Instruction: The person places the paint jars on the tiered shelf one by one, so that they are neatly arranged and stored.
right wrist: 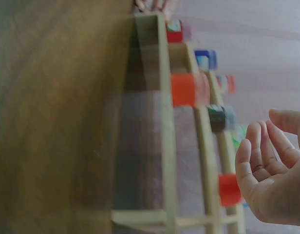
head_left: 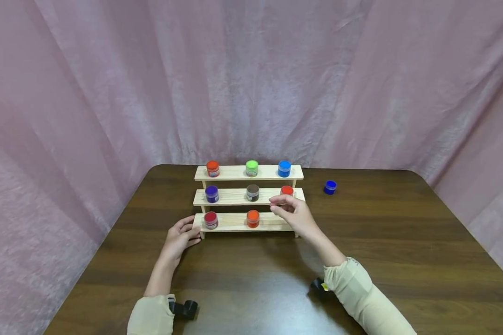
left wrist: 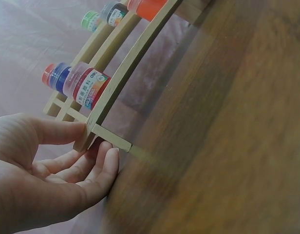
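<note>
A three-tier wooden rack (head_left: 230, 223) carries several small paint jars. My left hand (head_left: 179, 242) holds the left end of the bottom tier; in the left wrist view its thumb (left wrist: 62, 131) lies on the board and the other fingers reach under it. Closest to that hand stands a dark red paint jar (left wrist: 86, 85). My right hand (head_left: 293, 214) hovers over the right end of the lower tiers, fingers loosely bent and nothing between them (right wrist: 276, 170). It partly hides a red paint jar (head_left: 287, 190) on the middle tier. An orange paint jar (head_left: 253, 218) sits mid-board on the bottom tier.
On the top tier are red (head_left: 212, 168), green (head_left: 252, 168) and blue (head_left: 284, 168) jars. Purple (head_left: 211, 194) and dark brown (head_left: 253, 192) jars share the middle tier. A dark blue jar (head_left: 329, 187) stands on the wooden table (head_left: 381, 232), right of the rack. Behind hangs a pink curtain (head_left: 251, 83).
</note>
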Available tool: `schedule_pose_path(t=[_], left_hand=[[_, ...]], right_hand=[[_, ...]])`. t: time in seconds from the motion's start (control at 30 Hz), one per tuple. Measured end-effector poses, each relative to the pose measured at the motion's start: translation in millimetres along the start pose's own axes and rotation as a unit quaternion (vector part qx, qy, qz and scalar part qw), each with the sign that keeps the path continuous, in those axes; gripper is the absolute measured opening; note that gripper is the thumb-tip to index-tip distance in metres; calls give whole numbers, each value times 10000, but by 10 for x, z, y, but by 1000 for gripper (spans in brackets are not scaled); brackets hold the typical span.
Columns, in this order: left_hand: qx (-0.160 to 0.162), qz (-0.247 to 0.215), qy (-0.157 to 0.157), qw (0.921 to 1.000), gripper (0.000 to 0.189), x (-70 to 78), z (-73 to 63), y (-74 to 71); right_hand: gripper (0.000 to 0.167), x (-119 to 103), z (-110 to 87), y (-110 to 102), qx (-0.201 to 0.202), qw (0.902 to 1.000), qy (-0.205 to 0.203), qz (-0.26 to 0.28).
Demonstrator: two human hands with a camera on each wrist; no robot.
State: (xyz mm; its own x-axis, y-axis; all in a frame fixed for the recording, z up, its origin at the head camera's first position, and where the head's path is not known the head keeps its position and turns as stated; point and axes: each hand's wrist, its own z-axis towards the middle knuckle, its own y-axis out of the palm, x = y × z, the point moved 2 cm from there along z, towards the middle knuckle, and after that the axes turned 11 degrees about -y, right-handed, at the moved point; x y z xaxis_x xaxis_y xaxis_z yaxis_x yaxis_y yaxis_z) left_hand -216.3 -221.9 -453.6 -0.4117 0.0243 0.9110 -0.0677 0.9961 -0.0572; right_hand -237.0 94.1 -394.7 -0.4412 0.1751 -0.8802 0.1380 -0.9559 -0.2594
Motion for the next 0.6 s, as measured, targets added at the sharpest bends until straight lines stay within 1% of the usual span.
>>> schedule_pose_path(t=[0.1, 0.17, 0.27, 0.4, 0.47, 0.6], left_hand=[[-37, -57, 46, 10000, 56, -8, 0, -9], [-47, -104, 71, 9999, 56, -1, 4, -13], [-62, -138, 74, 9999, 56, 11, 3, -19], [-52, -133, 38, 9999, 57, 17, -10, -25], [-42, -137, 29, 9999, 57, 14, -11, -26], [-31, -150, 10, 9999, 56, -8, 0, -18]], right_hand=[[28, -25, 22, -127, 174, 9998, -68, 10], [28, -34, 42, -226, 306, 9995, -23, 59], [30, -8, 66, -371, 452, 9988, 44, 160], [33, 67, 91, -556, 689, 9973, -21, 246], [28, 106, 85, -658, 851, 9961, -53, 211], [11, 211, 33, -869, 1143, 9933, -39, 178]])
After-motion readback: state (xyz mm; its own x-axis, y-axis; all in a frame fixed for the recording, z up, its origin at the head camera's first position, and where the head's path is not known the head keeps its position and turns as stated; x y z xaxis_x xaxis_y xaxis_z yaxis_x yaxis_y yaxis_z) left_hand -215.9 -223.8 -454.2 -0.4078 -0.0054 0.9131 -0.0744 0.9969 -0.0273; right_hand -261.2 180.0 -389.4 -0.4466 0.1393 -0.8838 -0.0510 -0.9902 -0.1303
